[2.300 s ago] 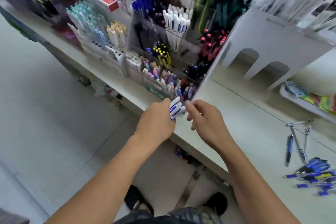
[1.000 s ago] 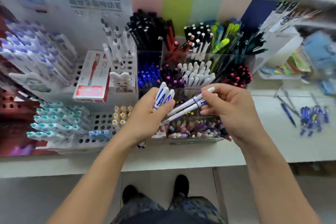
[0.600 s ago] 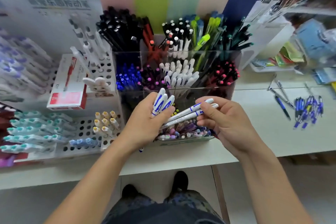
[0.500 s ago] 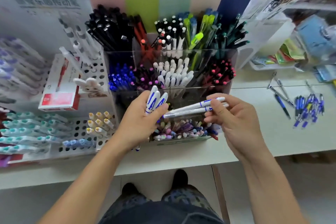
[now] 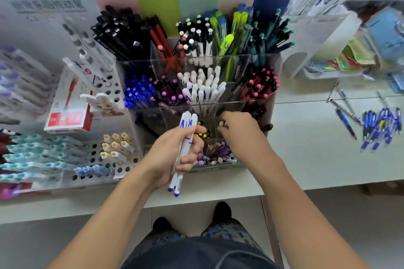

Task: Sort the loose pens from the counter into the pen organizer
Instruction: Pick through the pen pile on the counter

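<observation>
At a stationery display on a white bench (image 5: 306, 159), a person sorts pens into a clear pen organizer (image 5: 271, 85).

The left hand (image 5: 172, 155) grips a small bundle of white-and-blue pens (image 5: 185, 144), held nearly upright with caps up, just in front of the organizer. The right hand (image 5: 238, 133), fingers curled, reaches into a front compartment; whether it holds anything cannot be told. Matching white pens (image 5: 203, 91) fill the organizer's middle compartment. Loose blue pens (image 5: 380, 126) lie well apart to the right on the bench.
</observation>
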Demonstrator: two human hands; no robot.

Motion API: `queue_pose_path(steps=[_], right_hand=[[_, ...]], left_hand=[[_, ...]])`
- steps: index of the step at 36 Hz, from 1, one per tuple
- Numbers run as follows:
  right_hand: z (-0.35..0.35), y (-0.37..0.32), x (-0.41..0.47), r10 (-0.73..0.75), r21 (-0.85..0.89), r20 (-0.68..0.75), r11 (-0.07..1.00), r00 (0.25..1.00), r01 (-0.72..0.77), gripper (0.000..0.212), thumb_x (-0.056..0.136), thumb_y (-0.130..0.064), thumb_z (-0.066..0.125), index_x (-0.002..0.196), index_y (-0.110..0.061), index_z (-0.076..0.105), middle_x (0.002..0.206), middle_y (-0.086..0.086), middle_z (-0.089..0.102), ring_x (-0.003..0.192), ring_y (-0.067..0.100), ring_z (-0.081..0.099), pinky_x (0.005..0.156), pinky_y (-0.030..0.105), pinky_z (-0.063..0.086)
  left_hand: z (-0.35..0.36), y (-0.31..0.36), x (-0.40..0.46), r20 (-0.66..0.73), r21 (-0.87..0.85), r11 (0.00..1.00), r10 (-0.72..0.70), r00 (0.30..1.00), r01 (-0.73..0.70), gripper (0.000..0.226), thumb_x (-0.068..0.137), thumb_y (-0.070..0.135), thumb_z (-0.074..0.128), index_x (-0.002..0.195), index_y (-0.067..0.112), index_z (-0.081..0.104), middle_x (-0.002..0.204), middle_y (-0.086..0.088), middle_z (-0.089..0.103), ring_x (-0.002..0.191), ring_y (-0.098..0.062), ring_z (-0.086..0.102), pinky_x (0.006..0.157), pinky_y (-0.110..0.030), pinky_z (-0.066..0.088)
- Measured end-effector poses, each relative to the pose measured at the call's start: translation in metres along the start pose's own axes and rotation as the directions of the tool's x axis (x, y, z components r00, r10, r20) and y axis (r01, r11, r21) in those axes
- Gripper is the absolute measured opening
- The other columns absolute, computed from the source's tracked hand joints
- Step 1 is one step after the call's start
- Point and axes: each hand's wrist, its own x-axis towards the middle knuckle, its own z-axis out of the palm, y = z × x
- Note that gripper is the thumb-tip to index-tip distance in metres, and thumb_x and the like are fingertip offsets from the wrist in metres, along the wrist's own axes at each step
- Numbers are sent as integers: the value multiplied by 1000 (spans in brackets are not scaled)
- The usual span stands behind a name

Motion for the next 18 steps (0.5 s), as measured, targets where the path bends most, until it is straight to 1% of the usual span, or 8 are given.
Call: queue_pose_path(steps=[2,4,5,7,9,13,15,18], right_hand=[[4,0,1,-3,24,24,1000,1000,2,13,95,-19,66,104,-10,65,97,6,67,92,29,63,74,36,49],[-1,2,-5,10,191,-41,982,999,-2,18,92,-16,70,110,-11,69,91,-1,68,82,17,63,77,32,53],[-7,2,-10,46,315,-93,949,995,-14,20,92,-16,70,113,-14,71,89,-6,68,77,9,62,76,24,52],[-21,0,-22,124,563,-97,825,988,-48,16,93,-22,71,109,-18,76,84,-11,71,70,-1,61,67,13,46],[-30,-5,-32,89,733,34,675,995,-85,13,94,-29,71,99,-19,79,75,-12,72,62,-2,59,60,13,43],[-29,-12,-38,23,850,200,493,980,-185,19,94,-26,70,98,-10,78,60,-5,65,51,11,54,49,21,44],[-27,-9,-39,36,875,202,441,979,-197,17,94,-24,71,97,-10,77,61,3,61,51,17,49,44,21,40],[-24,-1,-42,18,894,230,390,973,-218,13,93,-19,72,90,-7,72,68,10,65,48,15,50,46,21,40]], left_hand=[[0,1,-3,36,-13,1000,-17,999,18,26,106,19,39,112,3,57,67,-6,48,43,-10,29,33,-17,24],[0,2,-5,53,28,1000,-1,999,0,23,106,16,39,112,1,55,69,-7,50,44,-11,30,33,-16,29],[1,2,-5,56,79,996,27,998,-32,18,107,14,42,110,1,54,70,-7,51,45,-10,31,34,-15,30],[2,1,-3,50,261,957,113,992,-123,7,105,11,49,105,4,50,73,-9,56,45,-11,35,36,-15,32],[5,-2,1,44,455,873,173,984,-174,14,102,13,57,105,4,46,74,-10,65,47,-18,43,39,-19,34],[18,-7,6,42,611,774,180,983,-167,32,95,19,69,107,12,41,66,0,69,50,-21,54,39,-25,36],[22,-6,6,55,614,772,169,984,-167,36,94,22,71,107,13,39,62,1,68,46,-17,52,37,-24,34],[21,-5,4,123,544,821,124,985,-171,37,96,18,69,112,9,38,72,-4,71,45,-17,51,35,-22,33]])
